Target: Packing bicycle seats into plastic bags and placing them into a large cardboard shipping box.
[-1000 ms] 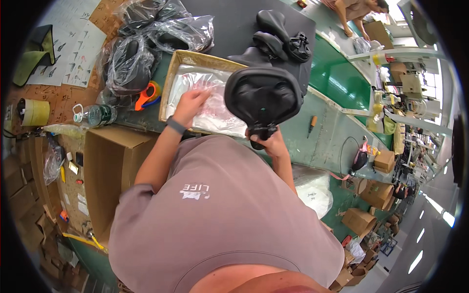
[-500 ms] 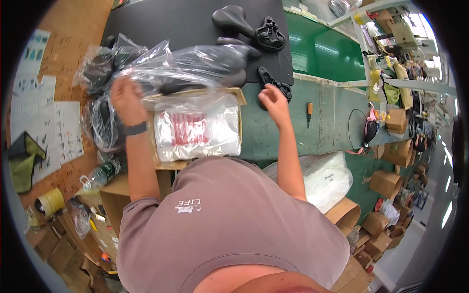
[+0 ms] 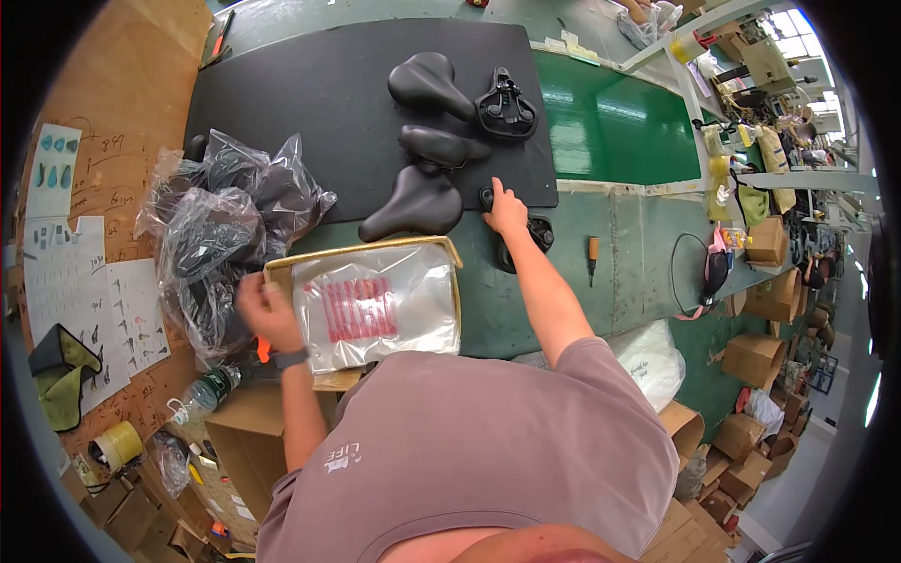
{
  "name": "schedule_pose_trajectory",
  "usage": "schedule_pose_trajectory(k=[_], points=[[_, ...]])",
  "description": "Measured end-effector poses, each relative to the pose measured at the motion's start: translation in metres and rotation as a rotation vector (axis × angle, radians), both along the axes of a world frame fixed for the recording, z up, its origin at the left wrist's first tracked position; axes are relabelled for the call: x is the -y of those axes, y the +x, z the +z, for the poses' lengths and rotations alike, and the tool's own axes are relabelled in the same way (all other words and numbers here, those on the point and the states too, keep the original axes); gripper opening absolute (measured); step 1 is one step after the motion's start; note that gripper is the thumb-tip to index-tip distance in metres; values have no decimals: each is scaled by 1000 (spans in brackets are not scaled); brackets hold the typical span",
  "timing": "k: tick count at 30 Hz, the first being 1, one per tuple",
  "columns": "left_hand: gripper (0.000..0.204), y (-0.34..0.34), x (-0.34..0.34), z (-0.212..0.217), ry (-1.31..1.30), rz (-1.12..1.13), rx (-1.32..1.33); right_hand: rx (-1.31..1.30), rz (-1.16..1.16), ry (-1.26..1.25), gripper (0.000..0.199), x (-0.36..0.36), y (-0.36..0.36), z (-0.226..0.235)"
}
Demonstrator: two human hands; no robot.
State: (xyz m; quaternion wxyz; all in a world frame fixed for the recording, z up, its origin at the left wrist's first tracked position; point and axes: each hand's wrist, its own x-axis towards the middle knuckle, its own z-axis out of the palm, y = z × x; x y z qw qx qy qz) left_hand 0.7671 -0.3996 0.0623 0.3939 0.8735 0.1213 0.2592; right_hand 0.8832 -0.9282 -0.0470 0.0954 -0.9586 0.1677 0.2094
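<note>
Looking down past the person's own shoulders, much of the near bench is blocked by the mauve shirt, which also covers the near edge of the cardboard tray (image 3: pixel 282 269) and part of the white bag (image 3: pixel 648 361) at the right. The right hand (image 3: pixel 507 211) rests on a small black part (image 3: pixel 530 236) at the mat's near edge; the hand covers most of it, so its shape is hard to make out. The fingers are loosely curled with the forefinger stretched away from the body, pressing down rather than closed round anything. The left hand (image 3: pixel 266 310) sits at the tray's left rim, fingers bent against the edge of the clear plastic bags (image 3: pixel 375 305) stacked in the tray; whether it pinches a bag or only touches the rim cannot be told.

The bag stack lies flat with its long side running left to right, red print facing up. Just beyond the right hand, a black saddle (image 3: pixel 413 202) lies on the black mat (image 3: pixel 300 94), its long axis slanting, narrow nose toward the lower left. Three more saddles lie farther back, one turned underside up (image 3: pixel 507 105). Left of the tray, a heap of bagged saddles (image 3: pixel 221 220) blurs together under crumpled plastic. A screwdriver (image 3: pixel 592 258) lies on the green bench, right of the forearm.
</note>
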Motion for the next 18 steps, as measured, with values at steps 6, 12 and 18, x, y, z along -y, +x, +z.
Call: schedule_pose_trajectory(k=[6,12,18], points=[[29,-46,166,-69,55,-732,-728,666,-208,277,77,4,-154,82],[26,-90,183,-163,265,-827,-586,211,-285,146,78,-44,-399,78],[39,-124,197,-149,302,-774,-536,28,-568,169,132,-114,-482,21]])
